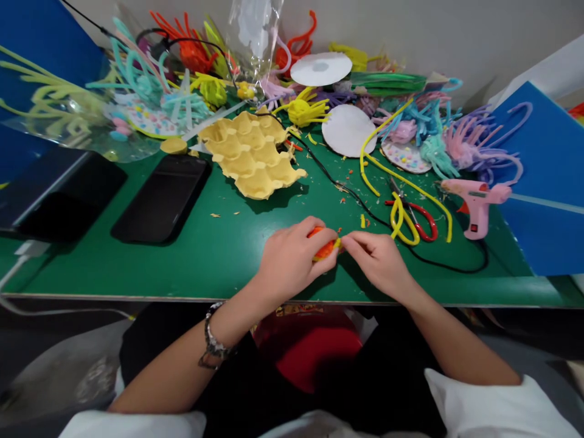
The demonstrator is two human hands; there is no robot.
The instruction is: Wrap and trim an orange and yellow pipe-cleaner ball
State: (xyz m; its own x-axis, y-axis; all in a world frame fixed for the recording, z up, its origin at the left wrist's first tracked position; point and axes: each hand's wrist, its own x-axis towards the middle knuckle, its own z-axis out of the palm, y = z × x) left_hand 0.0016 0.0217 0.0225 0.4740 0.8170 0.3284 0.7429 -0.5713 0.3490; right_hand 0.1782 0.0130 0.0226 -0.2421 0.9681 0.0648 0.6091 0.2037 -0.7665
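Near the front edge of the green table, my left hand is closed round a small orange craft piece. My right hand meets it from the right, its fingertips pinching a short yellow bit at the piece's edge. Both hands hover just above the tabletop. Most of the orange piece is hidden under my left fingers. A bracelet sits on my left wrist.
A yellow egg tray lies at centre back. Two black phones rest at the left. Red-handled scissors, long yellow pipe cleaners and a pink glue gun with its black cord lie to the right. Piles of coloured pipe cleaners and white discs crowd the back.
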